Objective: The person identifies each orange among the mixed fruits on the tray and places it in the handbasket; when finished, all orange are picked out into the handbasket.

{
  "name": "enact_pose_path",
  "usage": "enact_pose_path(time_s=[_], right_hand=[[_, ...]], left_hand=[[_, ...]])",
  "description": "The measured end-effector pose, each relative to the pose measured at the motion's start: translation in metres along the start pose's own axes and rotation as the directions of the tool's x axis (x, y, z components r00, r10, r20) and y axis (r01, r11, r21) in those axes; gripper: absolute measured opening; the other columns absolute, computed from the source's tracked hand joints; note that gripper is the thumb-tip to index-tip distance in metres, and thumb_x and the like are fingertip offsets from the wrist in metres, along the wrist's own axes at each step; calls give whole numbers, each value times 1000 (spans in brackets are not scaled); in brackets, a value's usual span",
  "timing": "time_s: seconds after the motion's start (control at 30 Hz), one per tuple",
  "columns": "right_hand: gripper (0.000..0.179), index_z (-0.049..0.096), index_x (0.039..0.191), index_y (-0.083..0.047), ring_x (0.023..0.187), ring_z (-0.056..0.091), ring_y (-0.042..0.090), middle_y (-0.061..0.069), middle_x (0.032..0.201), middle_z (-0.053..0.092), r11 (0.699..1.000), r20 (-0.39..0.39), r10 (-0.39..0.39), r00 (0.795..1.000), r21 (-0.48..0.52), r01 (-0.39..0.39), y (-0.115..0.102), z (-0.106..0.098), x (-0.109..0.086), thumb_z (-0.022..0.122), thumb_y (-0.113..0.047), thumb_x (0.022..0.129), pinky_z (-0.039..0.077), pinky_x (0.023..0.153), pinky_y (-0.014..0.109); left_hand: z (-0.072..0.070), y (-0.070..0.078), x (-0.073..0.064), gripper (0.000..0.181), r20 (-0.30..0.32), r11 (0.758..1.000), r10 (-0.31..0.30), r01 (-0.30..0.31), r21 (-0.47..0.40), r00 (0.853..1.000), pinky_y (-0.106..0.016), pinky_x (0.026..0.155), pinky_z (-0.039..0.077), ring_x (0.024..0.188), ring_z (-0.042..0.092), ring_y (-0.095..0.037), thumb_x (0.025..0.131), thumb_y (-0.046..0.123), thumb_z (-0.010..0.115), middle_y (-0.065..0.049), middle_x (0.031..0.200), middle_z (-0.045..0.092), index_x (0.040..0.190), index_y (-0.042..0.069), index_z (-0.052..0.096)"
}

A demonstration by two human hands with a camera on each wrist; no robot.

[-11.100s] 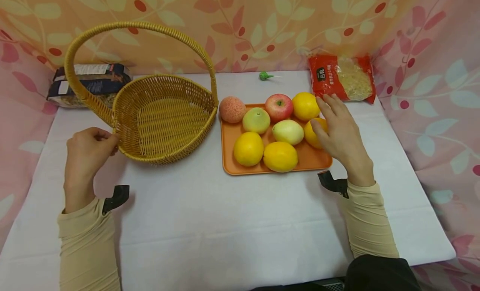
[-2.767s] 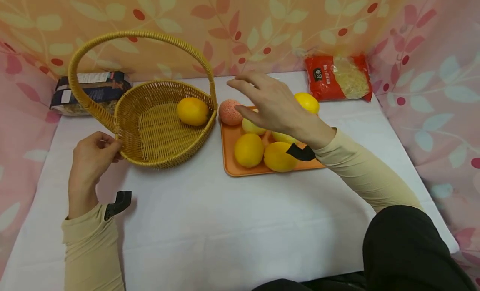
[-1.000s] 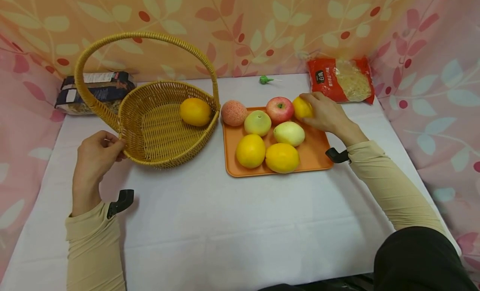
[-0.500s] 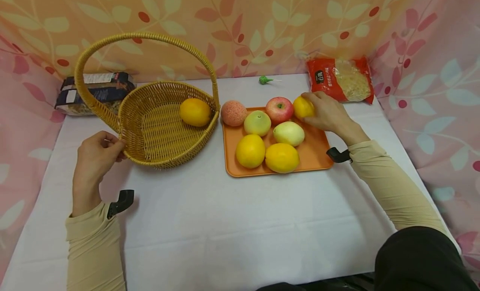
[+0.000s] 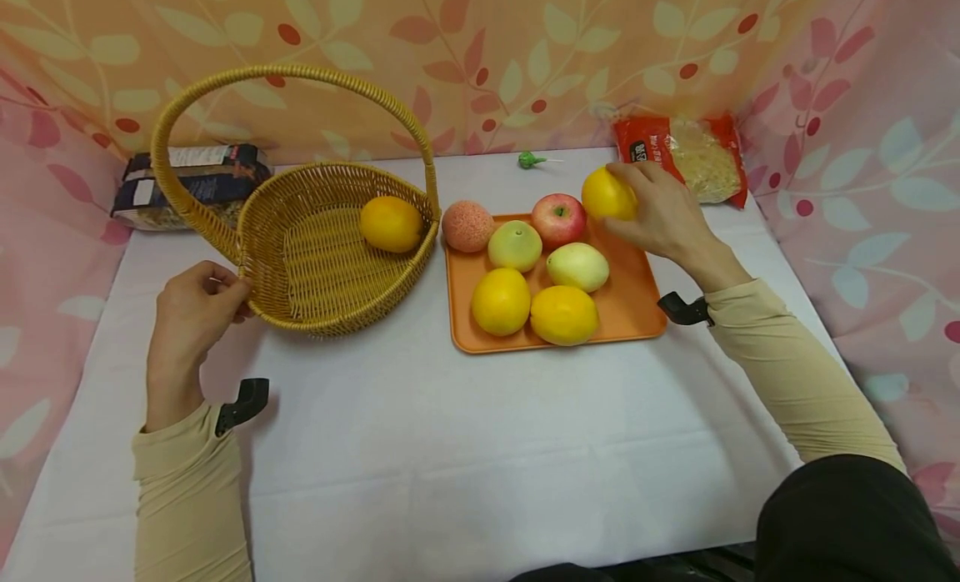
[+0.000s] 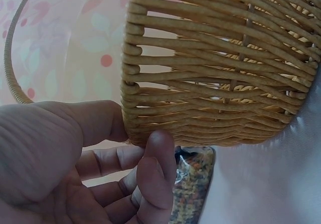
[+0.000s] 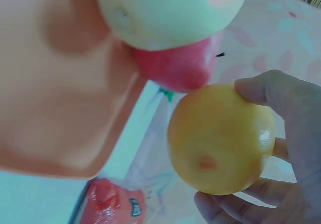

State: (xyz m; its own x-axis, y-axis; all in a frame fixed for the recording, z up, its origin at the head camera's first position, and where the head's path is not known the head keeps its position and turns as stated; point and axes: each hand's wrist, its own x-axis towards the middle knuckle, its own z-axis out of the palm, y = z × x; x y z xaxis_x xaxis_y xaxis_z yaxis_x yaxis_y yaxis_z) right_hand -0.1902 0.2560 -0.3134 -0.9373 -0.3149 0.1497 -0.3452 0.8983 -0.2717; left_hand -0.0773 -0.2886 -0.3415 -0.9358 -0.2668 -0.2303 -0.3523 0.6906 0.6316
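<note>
Head view shows the right hand (image 5: 667,217) with thumb and fingers curved round a yellow fruit (image 5: 606,194), held at the back right corner of the orange tray (image 5: 628,315), just beside the red apple (image 5: 558,221). The left hand (image 5: 195,308) pinches the near-left rim of the wicker basket (image 5: 322,269); inside, an orange-yellow fruit (image 5: 392,224) lies by its right wall. A red packet (image 5: 705,158) lies behind the right hand.

Downward head view and close wrist views share the basket (image 5: 322,257).
</note>
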Motion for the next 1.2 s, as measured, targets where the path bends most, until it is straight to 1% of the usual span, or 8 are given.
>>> enact_pose_path(time_s=[0.17, 0.37, 0.57, 0.8, 0.87, 1.0, 1.2], right_hand=[[66, 48, 142, -13, 105, 55, 41, 21, 133, 53, 999, -57, -40, 998, 24, 42, -16, -5, -3, 71, -32, 83, 48, 90, 60], [69, 47, 143, -14, 107, 55, 40, 21, 136, 51, 995, -71, -94, 993, 28, 97, -33, -9, -3, 73, -33, 82, 50, 90, 59], [70, 48, 142, -12, 108, 57, 38, 18, 137, 52, 983, -115, -179, 977, 20, 182, -47, -12, -2, 75, -31, 80, 52, 88, 58], [68, 50, 140, -13, 107, 58, 34, 17, 133, 54, 970, -133, -237, 962, 25, 243, -65, -12, 0, 76, -30, 80, 54, 84, 54], [68, 50, 140, -13, 108, 58, 35, 18, 133, 54, 963, -133, -265, 955, 18, 270, -71, -12, 0, 76, -30, 80, 54, 84, 54], [67, 50, 139, -12, 108, 57, 35, 19, 133, 54, 943, -138, -330, 934, 6, 334, -83, -11, 2, 76, -30, 80, 55, 83, 52], [63, 52, 137, -10, 111, 57, 36, 21, 131, 55, 903, -167, -423, 891, 6, 430, -101, -8, 7, 75, -29, 81, 53, 87, 51]], left_hand=[[0, 0, 0, 33, -1, 1000, 4, -4, -2, 1000, -22, 54, 52, 58, 61, -2, 98, 29, 52, 4, 74, 61, 109, -1, 54], [0, 0, 0, 33, -2, 1000, 7, -7, -4, 1000, -24, 54, 52, 59, 62, -3, 97, 29, 53, 6, 71, 61, 109, -1, 55], [-1, 0, 1, 34, 6, 1000, 5, -5, -5, 1000, -22, 53, 50, 57, 61, 0, 97, 31, 53, 10, 70, 60, 110, -1, 55], [-1, -1, 1, 33, 5, 1000, 7, -7, -10, 1000, -22, 53, 52, 56, 61, 0, 97, 30, 53, 11, 68, 59, 109, -1, 54], [-1, -1, 1, 33, 3, 1000, 8, -8, -10, 1000, -22, 53, 52, 56, 61, 0, 97, 29, 53, 11, 68, 59, 109, -1, 54], [-1, -1, 1, 33, -1, 1000, 10, -10, -11, 1000, -23, 54, 52, 56, 61, 0, 97, 30, 53, 11, 68, 59, 108, -1, 55], [-1, -2, 2, 33, -2, 1000, 14, -14, -13, 1000, -22, 53, 52, 56, 61, 0, 97, 30, 53, 11, 68, 59, 108, -1, 55]])
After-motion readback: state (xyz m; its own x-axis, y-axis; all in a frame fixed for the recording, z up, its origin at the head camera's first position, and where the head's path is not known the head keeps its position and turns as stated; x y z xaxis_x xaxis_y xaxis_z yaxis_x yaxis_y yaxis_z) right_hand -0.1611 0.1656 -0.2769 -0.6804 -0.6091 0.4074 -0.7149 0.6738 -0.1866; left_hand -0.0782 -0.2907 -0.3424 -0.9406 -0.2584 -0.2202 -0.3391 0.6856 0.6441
